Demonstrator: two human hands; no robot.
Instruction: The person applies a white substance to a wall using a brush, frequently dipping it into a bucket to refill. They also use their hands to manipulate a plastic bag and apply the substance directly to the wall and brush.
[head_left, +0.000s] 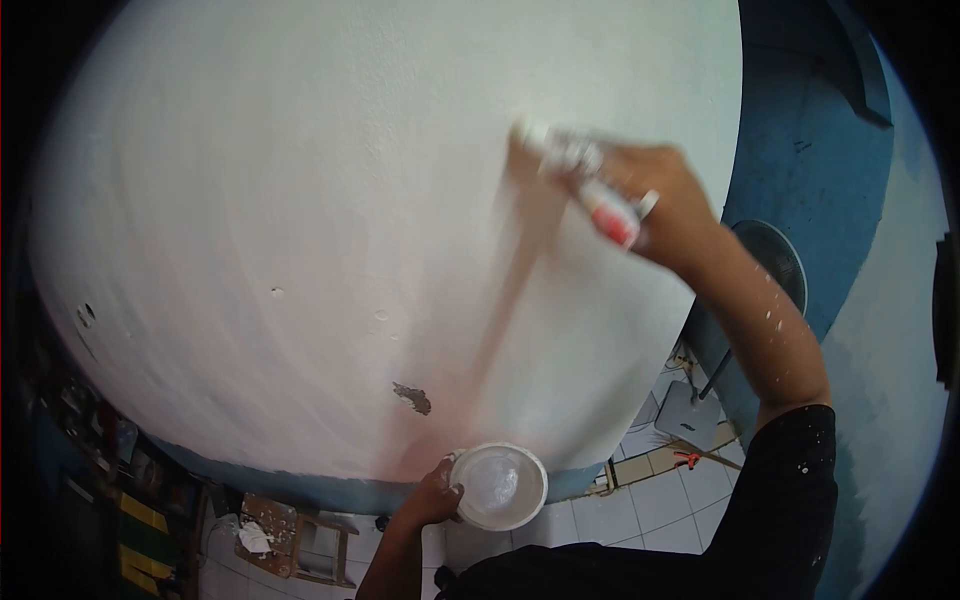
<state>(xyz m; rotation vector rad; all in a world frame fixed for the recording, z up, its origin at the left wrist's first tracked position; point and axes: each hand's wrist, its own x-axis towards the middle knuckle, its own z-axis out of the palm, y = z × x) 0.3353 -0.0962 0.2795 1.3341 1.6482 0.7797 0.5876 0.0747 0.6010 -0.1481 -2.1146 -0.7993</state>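
Note:
My right hand (650, 190) is wrapped round a paint brush (610, 215) with a white and red handle, its bristles against the pale wall (300, 180). The brush and fingers are somewhat blurred, and white paint is spattered on the hand and forearm. Lower down, my left hand (438, 494) grips the rim of a round white tub (500, 487) from its left side. Whitish, wet-looking paint lies inside the tub. A chipped dark patch (412, 398) marks the wall above the tub.
A wooden stool (300, 540) with a white crumpled thing stands on the tiled floor (640, 515) at the lower left. To the right are a blue wall (850, 200), a round fan-like object (775, 262), a grey box (688, 413) and an orange-red clamp-like tool (687, 459).

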